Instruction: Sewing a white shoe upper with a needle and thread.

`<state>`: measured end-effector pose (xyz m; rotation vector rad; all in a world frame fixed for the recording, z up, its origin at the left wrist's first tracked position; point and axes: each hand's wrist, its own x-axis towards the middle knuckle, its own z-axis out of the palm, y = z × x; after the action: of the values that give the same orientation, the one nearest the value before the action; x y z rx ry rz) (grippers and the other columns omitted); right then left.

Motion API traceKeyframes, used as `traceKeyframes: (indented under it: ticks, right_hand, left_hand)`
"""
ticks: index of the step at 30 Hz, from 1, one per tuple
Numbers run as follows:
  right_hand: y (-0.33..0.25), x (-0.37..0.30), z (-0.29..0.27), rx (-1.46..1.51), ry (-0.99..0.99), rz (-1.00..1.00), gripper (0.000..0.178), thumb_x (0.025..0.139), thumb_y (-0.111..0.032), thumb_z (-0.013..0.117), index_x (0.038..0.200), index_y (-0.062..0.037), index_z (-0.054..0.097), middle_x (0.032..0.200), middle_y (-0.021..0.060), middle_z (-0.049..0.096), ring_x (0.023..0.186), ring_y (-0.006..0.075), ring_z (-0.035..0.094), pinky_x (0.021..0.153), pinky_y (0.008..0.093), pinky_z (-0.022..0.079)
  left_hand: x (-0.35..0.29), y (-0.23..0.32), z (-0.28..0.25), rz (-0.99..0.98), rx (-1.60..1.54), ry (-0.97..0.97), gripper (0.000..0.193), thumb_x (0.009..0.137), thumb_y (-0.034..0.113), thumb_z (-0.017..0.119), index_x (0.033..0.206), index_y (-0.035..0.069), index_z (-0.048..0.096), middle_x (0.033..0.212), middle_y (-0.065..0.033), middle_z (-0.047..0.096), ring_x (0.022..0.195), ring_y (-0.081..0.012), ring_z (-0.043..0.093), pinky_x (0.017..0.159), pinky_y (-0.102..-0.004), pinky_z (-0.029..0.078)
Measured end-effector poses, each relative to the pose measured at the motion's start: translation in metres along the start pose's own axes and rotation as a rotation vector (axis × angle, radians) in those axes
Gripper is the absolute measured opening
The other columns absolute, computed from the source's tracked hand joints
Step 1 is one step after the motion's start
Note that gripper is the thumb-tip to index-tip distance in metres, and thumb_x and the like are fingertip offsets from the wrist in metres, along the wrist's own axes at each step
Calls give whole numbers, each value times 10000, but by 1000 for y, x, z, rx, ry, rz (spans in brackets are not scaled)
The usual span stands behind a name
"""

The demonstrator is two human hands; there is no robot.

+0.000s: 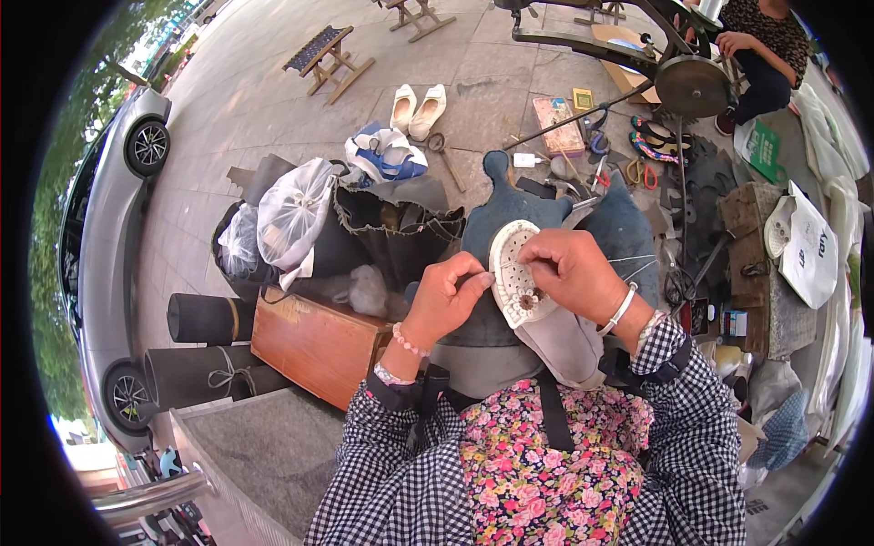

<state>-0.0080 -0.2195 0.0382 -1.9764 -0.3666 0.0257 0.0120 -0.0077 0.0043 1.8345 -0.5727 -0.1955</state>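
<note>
A cream shoe [514, 250] with a perforated upper and a flower ornament rests over my lap, its grey-beige sole part [564, 346] toward me. My left hand [443, 300] is closed in a pinch at the shoe's left edge; whatever sits between thumb and finger is too small to name. Over the shoe's right side, my right hand [569, 273] is closed too, its fingertips bent down close to the upper and partly hidden. Thin pale lines like thread [635, 266] show just right of that hand. Beneath the shoe lies a dark blue-grey cloth [496, 205].
A wooden box [314, 341] and dark rolls [205, 318] lie left, beside bags [296, 214]. Scissors [650, 176] and tools lie ahead. A hand-cranked machine [692, 86] stands ahead right, near a seated person [769, 55]. White shoes [419, 111] stand on the paving.
</note>
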Motion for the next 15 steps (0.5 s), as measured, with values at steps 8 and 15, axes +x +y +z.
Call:
traceKeyframes:
  ticks: [8,15]
  right_hand:
    - [-1,-10,6,-227,-11,-133,201,704,41,584,882,-30,643,858,126,588,755,304,592,653,356,487]
    - [-13,15,-31,-13,197,-136,139,763,-39,625,898,-26,651,1082,150,584,928,328,588,800,377,484]
  left_hand:
    - [-1,-10,0,-25,130,98,253,791,135,688,654,26,507,535,32,450,508,-28,373,444,-214,303]
    - [-6,11,-23,69,168,-69,146,764,17,628,900,-17,590,731,-82,553,603,-130,503,532,-256,392]
